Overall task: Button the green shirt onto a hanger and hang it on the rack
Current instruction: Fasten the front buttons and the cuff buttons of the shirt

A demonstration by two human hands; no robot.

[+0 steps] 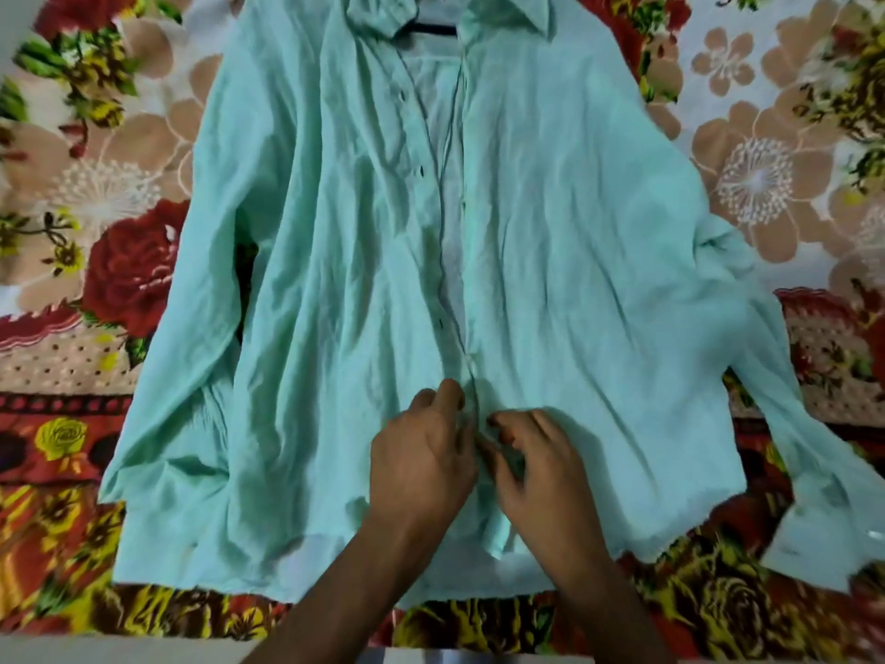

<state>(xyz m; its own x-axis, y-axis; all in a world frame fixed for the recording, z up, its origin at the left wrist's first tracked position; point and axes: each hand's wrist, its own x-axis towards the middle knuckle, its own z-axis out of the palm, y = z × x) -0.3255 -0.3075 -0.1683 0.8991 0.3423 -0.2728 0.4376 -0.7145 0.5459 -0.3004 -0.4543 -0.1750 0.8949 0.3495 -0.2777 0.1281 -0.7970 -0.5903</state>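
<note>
A pale green shirt (574, 242) lies flat, front up, spread over a flowered bed cover, collar at the far side. A dark hanger (433, 28) shows as a short bar inside the collar. The front stands apart down the middle, with buttonholes along the left placket. My left hand (421, 460) pinches the left placket near the hem. My right hand (536, 464) pinches the right placket just beside it. The fingers of both hands meet at the lower part of the opening.
The flowered bed cover (115, 261) in red, beige and yellow lies under the shirt on all sides. The right sleeve's cuff (814, 539) reaches toward the near right corner. A pale edge (143, 651) runs along the bottom of the view.
</note>
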